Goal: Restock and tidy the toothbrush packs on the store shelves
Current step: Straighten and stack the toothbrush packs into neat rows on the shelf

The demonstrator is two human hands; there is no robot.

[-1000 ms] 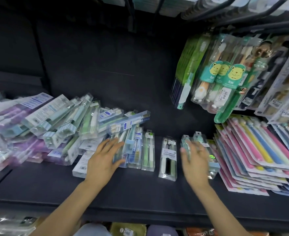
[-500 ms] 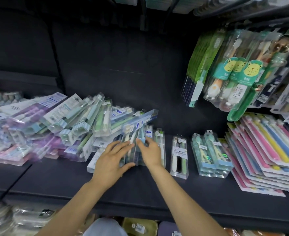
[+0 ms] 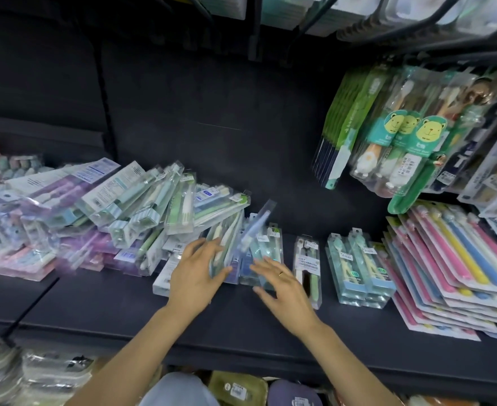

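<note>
The packs (image 3: pixel 235 247) lie mid-shelf, a few slim clear boxes leaning at the 3 o'clock edge of a big jumbled heap (image 3: pixel 100 218); one blue pack (image 3: pixel 256 227) tilts up, blurred. The left hand (image 3: pixel 196 273) has its grip curled round the leaning packs, thumb at their near edge. The right hand (image 3: pixel 285 284) hovers just at 3 o'clock of them, fingers spread wide, holding nothing. The step seems to be squaring this small stack. Next, likely, press both sides together and lay the packs flat in line with the soft-brush pack (image 3: pixel 307 265) and teal packs (image 3: pixel 358 265). The shelf (image 3: pixel 124 306) is dark. At 3 o'clock pink cards (image 3: pixel 446 273) fan out; bear packs (image 3: pixel 402 148) hang above.
</note>
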